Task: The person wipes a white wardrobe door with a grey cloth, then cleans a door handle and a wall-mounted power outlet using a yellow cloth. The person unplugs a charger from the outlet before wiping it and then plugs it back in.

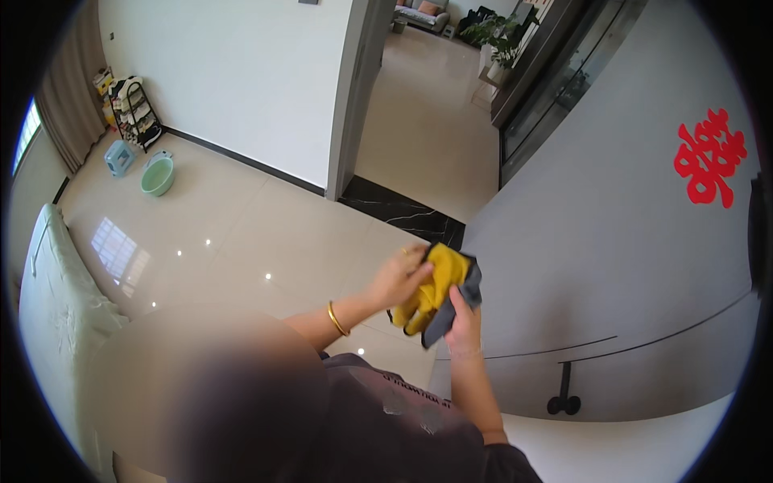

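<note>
A yellow and grey cloth (444, 268) with dark edging is bunched between my two hands, in front of my body. My left hand (398, 278), below a gold bangle, grips its yellow side at the left; the fingers are slightly blurred. On the right, my right hand (464, 323) holds the grey side, with the thumb lying on top of the cloth. The lower folds of the cloth hang over the tiled floor.
A grey panel (580, 253) with a red paper cut-out (712, 158) stands close on the right. Ahead is a doorway with a black marble threshold (401, 208). A green basin (157, 177), a blue stool (119, 158) and a shoe rack (136, 115) stand far left, beyond a covered bed (66, 314).
</note>
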The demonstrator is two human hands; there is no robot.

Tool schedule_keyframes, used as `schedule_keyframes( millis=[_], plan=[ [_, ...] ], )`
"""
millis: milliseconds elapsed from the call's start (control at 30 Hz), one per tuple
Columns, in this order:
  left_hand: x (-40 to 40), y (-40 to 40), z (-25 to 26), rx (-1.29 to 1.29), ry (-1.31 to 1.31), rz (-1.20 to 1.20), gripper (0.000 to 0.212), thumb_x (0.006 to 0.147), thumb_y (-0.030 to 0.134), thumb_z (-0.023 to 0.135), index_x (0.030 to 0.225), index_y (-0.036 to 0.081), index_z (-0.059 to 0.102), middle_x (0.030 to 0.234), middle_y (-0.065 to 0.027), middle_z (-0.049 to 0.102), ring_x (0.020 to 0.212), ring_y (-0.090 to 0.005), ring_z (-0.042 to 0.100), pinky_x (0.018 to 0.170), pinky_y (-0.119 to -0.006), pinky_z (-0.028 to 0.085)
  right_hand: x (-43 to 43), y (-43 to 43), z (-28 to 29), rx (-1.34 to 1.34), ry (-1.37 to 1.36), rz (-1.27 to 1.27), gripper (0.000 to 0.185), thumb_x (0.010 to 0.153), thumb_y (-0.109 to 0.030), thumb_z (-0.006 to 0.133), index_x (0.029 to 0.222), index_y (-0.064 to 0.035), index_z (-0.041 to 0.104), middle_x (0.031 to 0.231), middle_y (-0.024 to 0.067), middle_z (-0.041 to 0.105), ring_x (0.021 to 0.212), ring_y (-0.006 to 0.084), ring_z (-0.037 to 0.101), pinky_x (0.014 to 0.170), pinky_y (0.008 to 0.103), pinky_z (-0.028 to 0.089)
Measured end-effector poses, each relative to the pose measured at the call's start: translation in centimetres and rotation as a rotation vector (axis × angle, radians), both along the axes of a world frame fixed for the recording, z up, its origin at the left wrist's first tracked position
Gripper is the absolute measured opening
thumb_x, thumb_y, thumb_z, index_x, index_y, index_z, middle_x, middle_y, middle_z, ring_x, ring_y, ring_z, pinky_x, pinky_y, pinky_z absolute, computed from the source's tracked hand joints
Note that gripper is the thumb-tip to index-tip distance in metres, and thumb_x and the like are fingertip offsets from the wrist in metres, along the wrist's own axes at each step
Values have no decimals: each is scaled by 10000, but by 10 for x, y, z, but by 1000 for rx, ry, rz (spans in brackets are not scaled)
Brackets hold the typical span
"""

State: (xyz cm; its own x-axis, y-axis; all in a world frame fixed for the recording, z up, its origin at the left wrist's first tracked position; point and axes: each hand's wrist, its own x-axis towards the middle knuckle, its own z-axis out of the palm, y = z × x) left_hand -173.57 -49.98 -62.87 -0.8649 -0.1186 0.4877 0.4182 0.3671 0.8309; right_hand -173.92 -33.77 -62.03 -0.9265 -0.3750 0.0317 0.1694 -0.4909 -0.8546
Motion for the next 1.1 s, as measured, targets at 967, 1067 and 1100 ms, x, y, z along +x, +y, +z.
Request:
schedule_keyframes(
  millis=[967,1067,1100],
  plan=[
    [-262,-495,-8,1388,-516,-519,1110,672,846,260,1369,-18,251,1385,-198,327,1267,-324,337,1070,-430,228,-323,-445,36,-191,291,591,375,874,-114,558,1202,41,462,1176,97,544,1079,195,518,960,336,374],
    [-247,-484,-18,1479,-570,-567,1260,584,906,213,1380,-69,139,1443,-190,208,1334,-286,223,1093,-421,151,-369,-465,49,-56,369,628,305,892,-126,536,1152,28,498,1086,54,568,1004,147,524,877,299,401],
    [-248,-486,-24,1520,-497,-599,1204,634,862,290,1380,-70,132,1447,-178,202,1335,-278,224,1095,-417,154,-380,-472,48,-18,370,645,264,900,-153,538,1103,17,537,1006,14,591,933,105,531,811,267,418]
  ],
)
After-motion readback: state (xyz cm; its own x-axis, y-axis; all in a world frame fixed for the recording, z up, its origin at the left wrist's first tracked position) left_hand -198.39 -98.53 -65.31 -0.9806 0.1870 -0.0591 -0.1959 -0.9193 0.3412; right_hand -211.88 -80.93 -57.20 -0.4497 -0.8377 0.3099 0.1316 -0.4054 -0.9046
